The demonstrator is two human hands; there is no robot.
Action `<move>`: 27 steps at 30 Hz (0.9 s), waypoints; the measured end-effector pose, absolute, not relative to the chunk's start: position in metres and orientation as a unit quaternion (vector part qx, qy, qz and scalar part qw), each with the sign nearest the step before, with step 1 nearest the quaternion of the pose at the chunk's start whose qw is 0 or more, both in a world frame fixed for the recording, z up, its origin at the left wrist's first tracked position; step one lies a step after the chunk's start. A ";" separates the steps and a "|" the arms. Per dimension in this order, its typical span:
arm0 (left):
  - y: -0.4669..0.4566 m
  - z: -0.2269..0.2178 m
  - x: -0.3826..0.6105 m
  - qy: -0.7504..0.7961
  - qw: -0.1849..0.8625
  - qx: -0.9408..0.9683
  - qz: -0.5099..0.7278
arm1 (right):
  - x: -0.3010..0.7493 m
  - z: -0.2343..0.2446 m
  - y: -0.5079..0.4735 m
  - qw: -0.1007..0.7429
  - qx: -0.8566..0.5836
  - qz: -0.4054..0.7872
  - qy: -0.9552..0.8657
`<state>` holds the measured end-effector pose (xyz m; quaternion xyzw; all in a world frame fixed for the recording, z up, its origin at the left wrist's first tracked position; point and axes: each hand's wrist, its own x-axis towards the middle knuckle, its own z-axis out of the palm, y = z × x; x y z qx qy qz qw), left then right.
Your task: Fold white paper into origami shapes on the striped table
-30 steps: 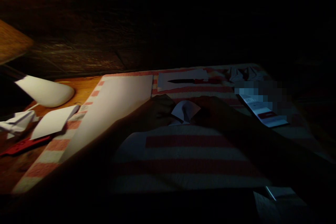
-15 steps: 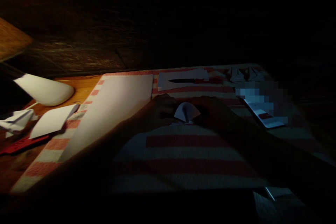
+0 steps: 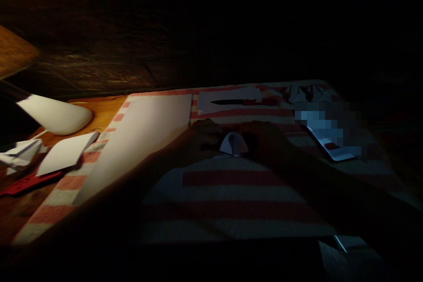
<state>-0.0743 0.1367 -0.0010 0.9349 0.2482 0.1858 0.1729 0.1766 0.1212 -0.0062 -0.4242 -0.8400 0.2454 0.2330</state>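
A small piece of white paper (image 3: 233, 144) is bent into an arch at the middle of the striped cloth, its fold curving up between my hands. My left hand (image 3: 207, 136) closes on its left side, and my right hand (image 3: 261, 137) grips the right side. Both hands lie in deep shadow, so single fingers are hard to make out. Beyond them a knife (image 3: 228, 102) with a dark blade and red handle rests on a small sheet of paper (image 3: 205, 102). A large white sheet (image 3: 145, 132) lies left of my hands.
The red-and-white striped cloth (image 3: 231, 179) covers the table. At the left stand a white lamp (image 3: 57, 114), crumpled paper (image 3: 21, 155), a curved white sheet (image 3: 66, 152) and a red object (image 3: 29, 183). Folded paper shapes (image 3: 306, 92) and a lit, partly blurred device (image 3: 330, 145) are at the right.
The piece of paper between my hands has narrowed, its two sides pressed closer together into a rounder arch. My right hand has shifted slightly left; the other things stay in place.
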 end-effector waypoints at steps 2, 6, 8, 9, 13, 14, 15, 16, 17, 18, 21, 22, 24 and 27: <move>0.137 -0.001 -0.075 0.248 0.167 0.936 0.184 | 0.176 -0.006 0.121 0.232 -0.427 0.249 -0.837; 0.136 -0.002 -0.075 0.240 0.152 0.939 0.192 | 0.175 -0.006 0.122 0.242 -0.424 0.271 -0.830; 0.136 -0.002 -0.074 0.232 0.142 0.941 0.202 | 0.175 -0.007 0.122 0.247 -0.428 0.279 -0.823; 0.135 -0.001 -0.073 0.227 0.137 0.942 0.204 | 0.175 -0.007 0.122 0.249 -0.431 0.280 -0.821; 0.133 0.000 -0.071 0.221 0.112 0.946 0.211 | 0.176 -0.010 0.125 0.264 -0.416 0.274 -0.826; 0.133 0.000 -0.071 0.219 0.108 0.946 0.212 | 0.177 -0.010 0.126 0.267 -0.403 0.277 -0.830; 0.132 0.001 -0.071 0.217 0.104 0.947 0.212 | 0.177 -0.011 0.127 0.270 -0.391 0.280 -0.834; 0.132 0.001 -0.071 0.215 0.102 0.948 0.211 | 0.178 -0.011 0.128 0.270 -0.382 0.286 -0.836; 0.131 0.001 -0.071 0.216 0.101 0.948 0.210 | 0.180 -0.010 0.129 0.269 -0.374 0.296 -0.837; 0.131 0.001 -0.071 0.220 0.101 0.948 0.207 | 0.181 -0.009 0.130 0.265 -0.366 0.309 -0.837; 0.128 0.003 -0.069 0.226 0.125 0.945 0.202 | 0.186 -0.001 0.130 0.244 -0.336 0.363 -0.834; 0.127 0.003 -0.068 0.225 0.141 0.943 0.200 | 0.188 0.002 0.129 0.239 -0.332 0.378 -0.830; 0.125 0.006 -0.066 0.226 0.168 0.939 0.199 | 0.191 0.009 0.126 0.237 -0.342 0.393 -0.820; 0.122 0.008 -0.065 0.253 0.179 0.928 0.207 | 0.192 0.016 0.122 0.236 -0.359 0.389 -0.815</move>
